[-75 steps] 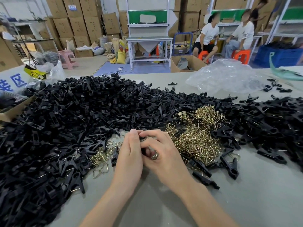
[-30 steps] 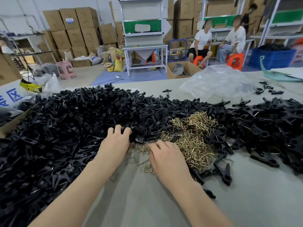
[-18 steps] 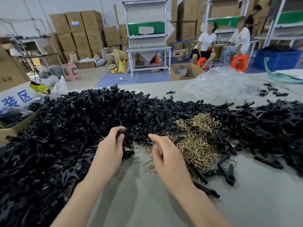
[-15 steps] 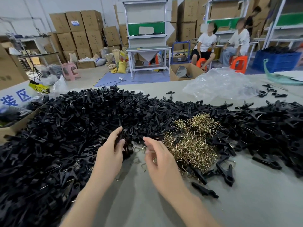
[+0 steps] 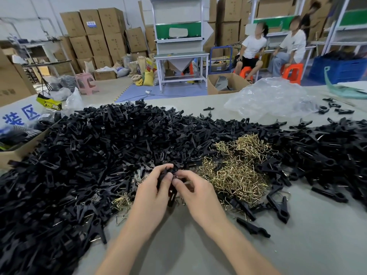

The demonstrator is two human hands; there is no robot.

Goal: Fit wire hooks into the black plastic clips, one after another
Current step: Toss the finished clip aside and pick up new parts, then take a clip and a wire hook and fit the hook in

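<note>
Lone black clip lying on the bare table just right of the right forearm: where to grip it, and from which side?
Pinch the lone clip across its slim mid-body, coming from straight above. It lies flat, apart from the piles, with bare table along both long edges, so fingers should fit on either side.

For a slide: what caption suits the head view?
The left hand and right hand pinch a black plastic clip between the clip heap and golden wire hooks.

Black plastic clips (image 5: 95,155) lie heaped over the left and far side of the desk (image 5: 317,245), reaching its right edge. Brass-coloured wire hooks (image 5: 234,173) sit tangled mid-desk. A single clip (image 5: 171,196) stands on end, gripped by the left hand (image 5: 153,197) and pinched at its top by the right hand (image 5: 198,195).
</note>
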